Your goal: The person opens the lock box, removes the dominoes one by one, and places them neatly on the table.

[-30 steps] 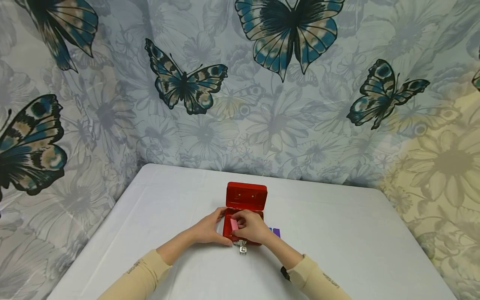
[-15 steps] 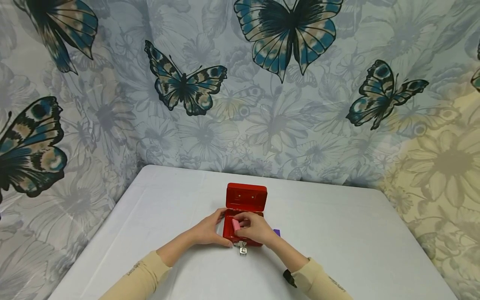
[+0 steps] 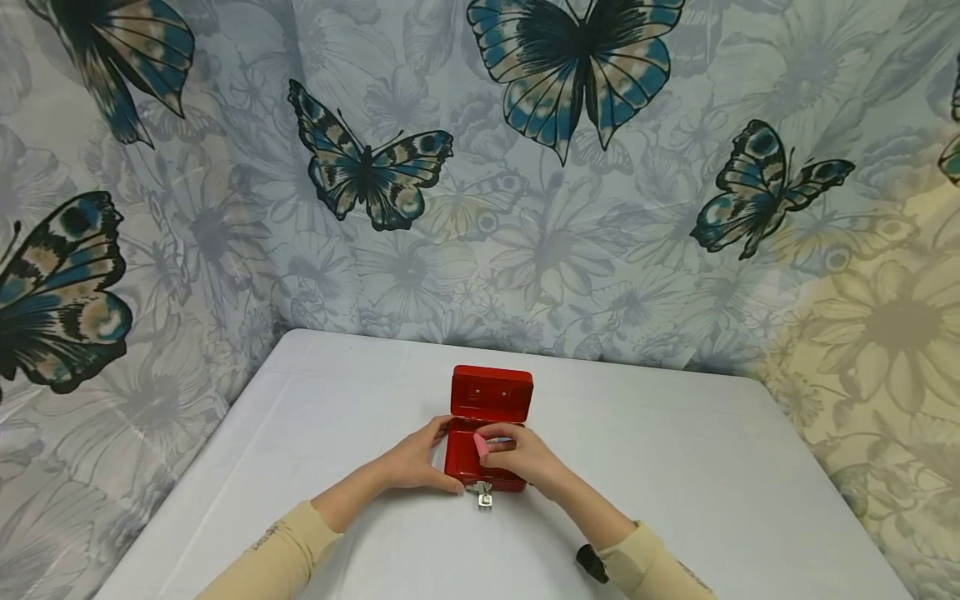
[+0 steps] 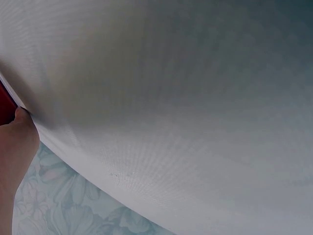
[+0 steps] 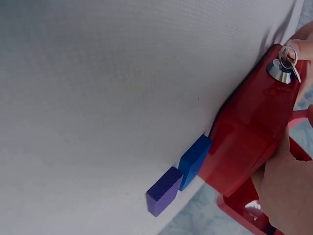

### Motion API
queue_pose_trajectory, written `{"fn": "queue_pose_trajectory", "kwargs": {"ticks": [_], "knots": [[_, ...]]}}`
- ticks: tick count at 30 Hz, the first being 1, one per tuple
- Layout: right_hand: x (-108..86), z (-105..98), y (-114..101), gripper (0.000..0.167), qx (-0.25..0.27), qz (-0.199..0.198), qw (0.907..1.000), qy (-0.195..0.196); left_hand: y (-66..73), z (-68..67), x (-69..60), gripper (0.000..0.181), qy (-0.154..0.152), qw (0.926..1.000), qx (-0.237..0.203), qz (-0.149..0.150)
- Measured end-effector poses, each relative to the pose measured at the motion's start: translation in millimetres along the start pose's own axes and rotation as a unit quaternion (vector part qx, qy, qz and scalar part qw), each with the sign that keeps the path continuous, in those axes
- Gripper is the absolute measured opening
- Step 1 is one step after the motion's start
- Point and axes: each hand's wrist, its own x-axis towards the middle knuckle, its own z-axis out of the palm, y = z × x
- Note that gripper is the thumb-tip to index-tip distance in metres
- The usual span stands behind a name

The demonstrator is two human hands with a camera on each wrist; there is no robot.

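A red metal box [image 3: 459, 463] stands with its lid [image 3: 491, 393] raised. My left hand [image 3: 412, 460] grips the box's left side, thumb at the front corner and fingers at the back; the left wrist view shows only part of that hand [image 4: 17, 154] against the red wall. Over the box's interior, my right hand [image 3: 531, 460] pinches a pink block [image 3: 481, 445] between thumb and fingers. A small bluish patch between its fingers is unclear. Keys [image 3: 484, 498] hang at the box's front. The box's right interior is partly hidden by the hand.
In the right wrist view, a blue block [image 5: 194, 160] and a purple block [image 5: 164, 192] lie beside the box on the white table. A black object [image 3: 592, 563] shows by the right sleeve. Butterfly-patterned cloth [image 3: 555, 242] hangs behind the table.
My right hand has shifted to the right with the pink block. The blue and purple blocks beside the box have become hidden in the head view. My left hand has stayed in place.
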Motion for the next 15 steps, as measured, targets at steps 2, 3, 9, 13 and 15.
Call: {"fn": "queue_pose_trajectory", "kwargs": {"ticks": [2,3,9,13,15], "knots": [[-1.8,-2.8,0.3,0.043,0.007,0.005,1.0000,0.003,0.2,-0.2,0.2,0.104,0.001,1.0000,0.000,-0.001],[-2.8,-4.4,0.4,0.044,0.010,0.006,0.9999,0.003,0.1,-0.2,0.3,0.104,0.001,1.0000,0.000,-0.001],[-9.1,-13.6,2.8,0.045,0.019,0.008,0.9998,0.004,0.4,0.0,0.2,0.105,0.002,1.0000,0.000,-0.002],[-12.9,-18.6,3.2,0.044,0.017,0.017,0.9996,0.014,0.4,0.1,0.1,0.105,0.002,1.0000,-0.002,-0.001],[-14.8,-21.3,3.7,0.044,0.016,0.022,0.9994,0.021,0.1,0.3,0.2,0.105,0.003,1.0000,-0.001,-0.001]]}}
